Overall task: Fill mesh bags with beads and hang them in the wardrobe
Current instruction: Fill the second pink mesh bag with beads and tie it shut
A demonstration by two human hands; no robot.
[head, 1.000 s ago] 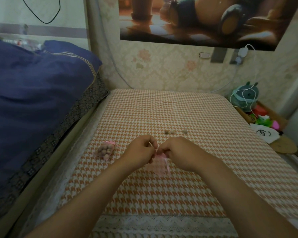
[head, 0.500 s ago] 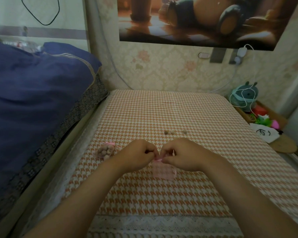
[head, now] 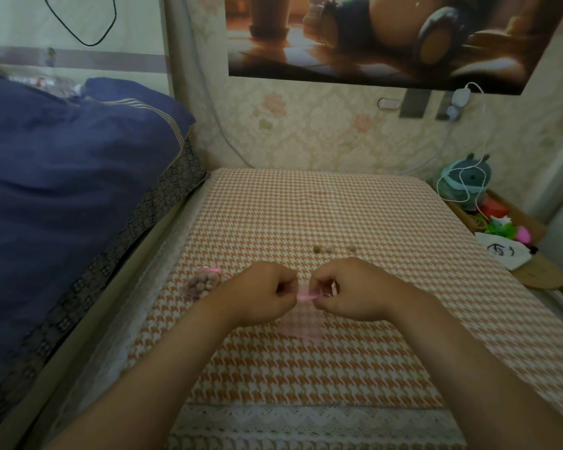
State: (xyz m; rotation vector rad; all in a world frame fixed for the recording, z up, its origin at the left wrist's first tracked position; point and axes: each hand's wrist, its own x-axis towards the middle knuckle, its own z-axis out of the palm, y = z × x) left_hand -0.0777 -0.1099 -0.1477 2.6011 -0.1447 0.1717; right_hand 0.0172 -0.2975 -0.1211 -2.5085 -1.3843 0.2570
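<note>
Eased slightly apart since half-second ago: left hand (head: 260,295), right hand (head: 351,290), fingers clamped on pink ribbon drawstring (head: 306,297), stretched left-right between. Just below, nearer body: sheer pink mesh bag (head: 301,324) (seemingly empty). Beyond right hand: small brown loose beads (head: 325,249).

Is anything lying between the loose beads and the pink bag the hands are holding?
Nothing visible. The beads lie on the cloth just beyond the left hand and right hand, which pinch the bag at its top; the filled bag sits off left.

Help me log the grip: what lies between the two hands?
Head view: a pink ribbon of the flat mesh bag stretches between left hand and right hand.
</note>
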